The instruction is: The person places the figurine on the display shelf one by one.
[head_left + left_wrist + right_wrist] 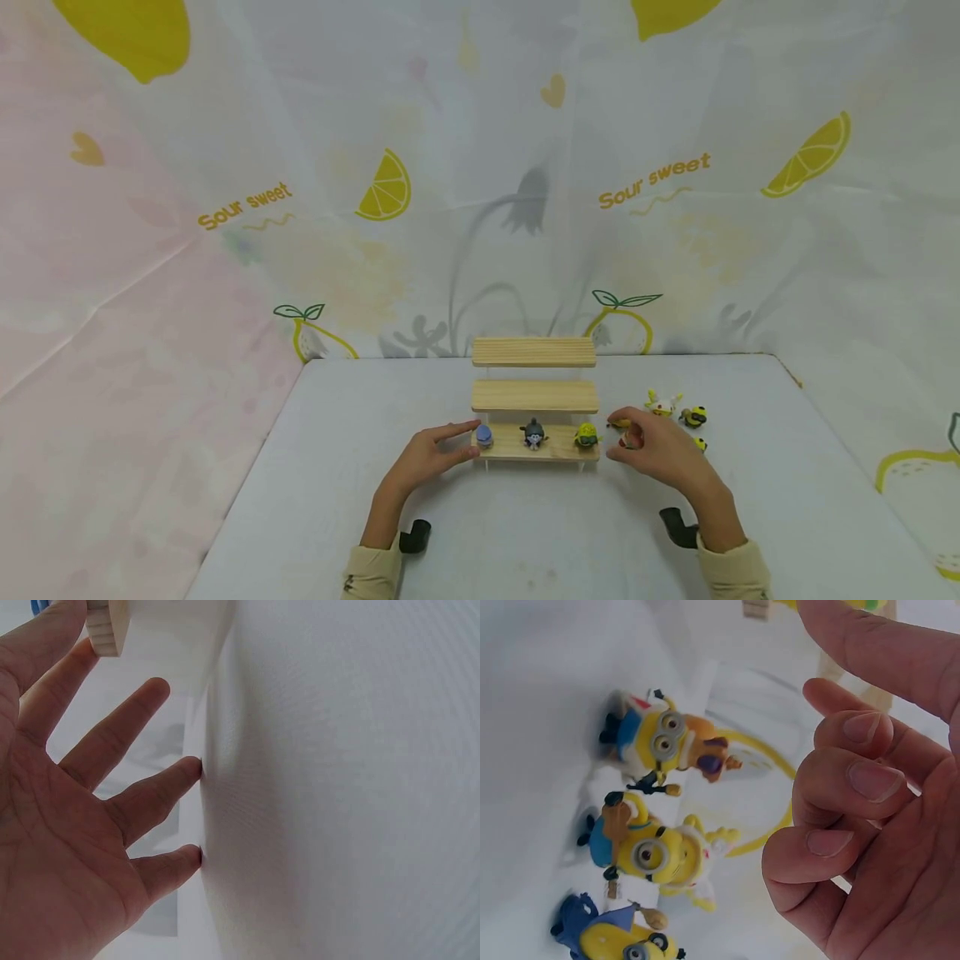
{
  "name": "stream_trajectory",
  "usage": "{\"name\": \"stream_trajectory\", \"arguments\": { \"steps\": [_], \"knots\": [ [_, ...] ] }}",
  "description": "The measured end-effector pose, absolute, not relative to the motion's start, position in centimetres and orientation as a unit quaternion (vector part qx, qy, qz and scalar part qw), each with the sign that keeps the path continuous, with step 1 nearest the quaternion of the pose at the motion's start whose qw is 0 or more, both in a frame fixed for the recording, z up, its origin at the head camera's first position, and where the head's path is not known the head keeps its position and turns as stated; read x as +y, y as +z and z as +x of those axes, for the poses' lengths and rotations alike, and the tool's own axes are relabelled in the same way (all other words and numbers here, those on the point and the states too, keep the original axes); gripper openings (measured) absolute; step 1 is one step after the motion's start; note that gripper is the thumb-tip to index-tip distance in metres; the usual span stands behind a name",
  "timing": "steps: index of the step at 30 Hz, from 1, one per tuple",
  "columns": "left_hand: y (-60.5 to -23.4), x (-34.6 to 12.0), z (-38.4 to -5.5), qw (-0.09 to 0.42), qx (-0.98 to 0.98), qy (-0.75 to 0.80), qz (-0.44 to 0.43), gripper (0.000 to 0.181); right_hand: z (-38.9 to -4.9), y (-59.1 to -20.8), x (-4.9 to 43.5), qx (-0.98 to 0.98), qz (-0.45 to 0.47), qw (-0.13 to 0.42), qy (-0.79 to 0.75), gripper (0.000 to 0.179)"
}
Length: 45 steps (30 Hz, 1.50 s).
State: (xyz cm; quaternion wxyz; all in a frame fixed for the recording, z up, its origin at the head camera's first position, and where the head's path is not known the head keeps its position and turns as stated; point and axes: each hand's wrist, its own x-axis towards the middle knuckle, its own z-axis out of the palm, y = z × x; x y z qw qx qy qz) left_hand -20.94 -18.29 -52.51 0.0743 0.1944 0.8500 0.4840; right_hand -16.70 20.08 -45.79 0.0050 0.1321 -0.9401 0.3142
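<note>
A three-tier wooden display shelf (534,396) stands on the white table. On its lowest board are a small blue figurine (484,436) at the left, a dark-capped figurine (533,434) in the middle and a yellow-green figurine (587,436) at the right. My left hand (431,454) is at the board's left end, thumb and index finger either side of the corner; in the left wrist view the other fingers spread out straight. Beside the right end is my right hand (663,450), holding nothing, thumb and index apart, the other fingers loosely curled (840,780).
Right of the shelf stand several yellow minion figurines, among them one in a white outfit (662,405) and one with dark goggles (693,417). A goggled minion (656,739) is near my right hand. A lemon-print cloth (480,167) hangs behind the table.
</note>
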Motion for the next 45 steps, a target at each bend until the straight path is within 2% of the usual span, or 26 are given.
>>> {"name": "stream_trajectory", "arguments": {
  "steps": [15,27,39,45],
  "knots": [
    [-52.7,-18.2,-20.9,0.070,0.846,0.493,0.191,0.045,-16.9,-47.1,21.7,-0.967,0.073,0.040,0.240,0.036],
    [-52.7,-18.3,-21.0,0.073,0.845,0.492,0.197,0.046,-17.2,-47.3,21.8,-0.973,0.035,0.020,0.229,0.029],
    [-52.2,-18.3,-20.8,0.073,0.849,0.485,0.198,0.047,-17.3,-48.0,21.8,-0.969,0.039,0.042,0.239,0.019],
    [-52.2,-18.3,-20.7,0.077,0.847,0.489,0.195,0.048,-17.4,-47.9,21.9,-0.971,0.037,0.018,0.235,0.022]
  ]
}}
